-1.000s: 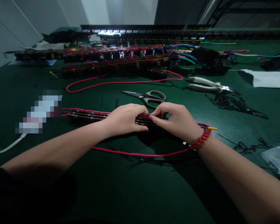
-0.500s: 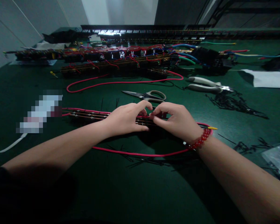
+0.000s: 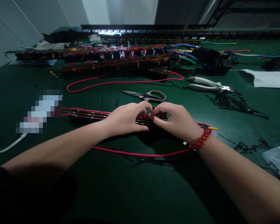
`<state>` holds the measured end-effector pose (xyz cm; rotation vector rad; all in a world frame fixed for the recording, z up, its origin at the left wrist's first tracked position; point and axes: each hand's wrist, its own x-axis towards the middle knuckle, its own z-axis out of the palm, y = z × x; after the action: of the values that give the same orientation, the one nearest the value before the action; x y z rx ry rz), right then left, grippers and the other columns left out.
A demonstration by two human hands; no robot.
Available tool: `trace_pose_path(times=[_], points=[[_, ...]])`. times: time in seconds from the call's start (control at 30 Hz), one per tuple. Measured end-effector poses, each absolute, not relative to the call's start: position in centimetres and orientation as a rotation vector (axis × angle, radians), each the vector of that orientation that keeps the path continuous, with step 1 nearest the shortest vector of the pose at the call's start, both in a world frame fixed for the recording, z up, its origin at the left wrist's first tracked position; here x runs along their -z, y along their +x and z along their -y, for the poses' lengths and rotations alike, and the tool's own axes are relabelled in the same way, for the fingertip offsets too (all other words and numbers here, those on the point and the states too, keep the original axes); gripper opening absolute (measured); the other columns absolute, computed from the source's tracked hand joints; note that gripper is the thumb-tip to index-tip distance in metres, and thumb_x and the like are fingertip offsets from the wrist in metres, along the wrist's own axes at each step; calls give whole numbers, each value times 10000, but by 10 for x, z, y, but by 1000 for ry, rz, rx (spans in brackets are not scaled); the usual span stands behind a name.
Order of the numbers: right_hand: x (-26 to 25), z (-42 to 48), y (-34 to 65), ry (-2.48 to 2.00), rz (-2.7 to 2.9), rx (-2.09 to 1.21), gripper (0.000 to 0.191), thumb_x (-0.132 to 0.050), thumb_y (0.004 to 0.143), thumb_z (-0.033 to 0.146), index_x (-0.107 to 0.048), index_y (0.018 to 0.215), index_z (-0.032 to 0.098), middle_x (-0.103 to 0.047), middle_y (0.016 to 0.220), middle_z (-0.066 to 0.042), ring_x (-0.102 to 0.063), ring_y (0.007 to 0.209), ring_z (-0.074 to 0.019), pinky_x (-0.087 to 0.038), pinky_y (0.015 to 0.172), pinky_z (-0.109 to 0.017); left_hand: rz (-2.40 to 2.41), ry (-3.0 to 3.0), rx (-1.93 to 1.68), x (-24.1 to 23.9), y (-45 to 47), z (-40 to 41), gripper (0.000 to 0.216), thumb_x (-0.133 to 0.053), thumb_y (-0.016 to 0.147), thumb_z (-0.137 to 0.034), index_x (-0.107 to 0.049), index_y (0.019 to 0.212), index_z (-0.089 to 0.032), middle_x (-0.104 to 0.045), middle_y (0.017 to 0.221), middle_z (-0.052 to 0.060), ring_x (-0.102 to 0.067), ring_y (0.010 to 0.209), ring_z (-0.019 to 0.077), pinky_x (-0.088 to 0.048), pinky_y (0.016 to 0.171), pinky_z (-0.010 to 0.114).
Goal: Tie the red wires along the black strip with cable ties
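A long dark strip with brass rails lies across the green table in front of me, with a red wire running along it and looping toward me. My left hand rests on the strip, its fingers curled and pinching at the strip's middle. My right hand, with a red bead bracelet on the wrist, meets it fingertip to fingertip, also pinching there. What the fingertips hold is too small to make out.
Scissors lie just behind my hands, and pliers with pale handles sit further right. Several more wired strips are piled at the back. Black offcuts are scattered on the right, and a white sheet lies beyond.
My left index finger has lifted and arched over toward my right fingertips. Both hands otherwise stay in place on the strip.
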<state>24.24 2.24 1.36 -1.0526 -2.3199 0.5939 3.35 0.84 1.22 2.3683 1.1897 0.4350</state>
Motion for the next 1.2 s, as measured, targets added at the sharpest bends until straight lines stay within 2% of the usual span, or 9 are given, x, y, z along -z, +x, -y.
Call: trace_pose_path(times=[0.37, 0.57, 0.83, 1.2], points=[[-13, -21, 242, -1016, 2272, -580, 67, -597, 778, 158, -633, 729, 186, -640, 714, -17, -581, 668, -147, -443, 644, -276, -1228, 2377, -402, -13, 34, -8, 471, -693, 771, -394, -511, 1176, -237, -675, 1069, 39, -635, 990, 235, -470, 821, 346], [-13, -21, 243, -985, 2273, -579, 58, -624, 771, 160, -644, 720, 181, -624, 692, -7, -568, 652, -137, -437, 625, -265, -1236, 2397, -388, -11, 35, -10, 355, -681, 764, -344, -585, 1078, -209, -669, 1033, 37, -612, 980, 237, -460, 828, 362], [-14, -21, 243, -965, 2280, -560, 74, -624, 771, 149, -647, 706, 178, -626, 688, -9, -569, 648, -133, -434, 616, -258, -1253, 2409, -382, -10, 35, -11, 318, -683, 765, -404, -616, 993, -192, -668, 1002, 45, -599, 973, 242, -462, 843, 371], [-12, -21, 242, -958, 2281, -544, 60, -631, 774, 142, -660, 727, 166, -630, 689, -9, -574, 644, -129, -438, 610, -255, -1257, 2404, -371, -10, 35, -12, 314, -700, 757, -367, -633, 1008, -191, -677, 1025, 52, -604, 989, 244, -461, 841, 360]])
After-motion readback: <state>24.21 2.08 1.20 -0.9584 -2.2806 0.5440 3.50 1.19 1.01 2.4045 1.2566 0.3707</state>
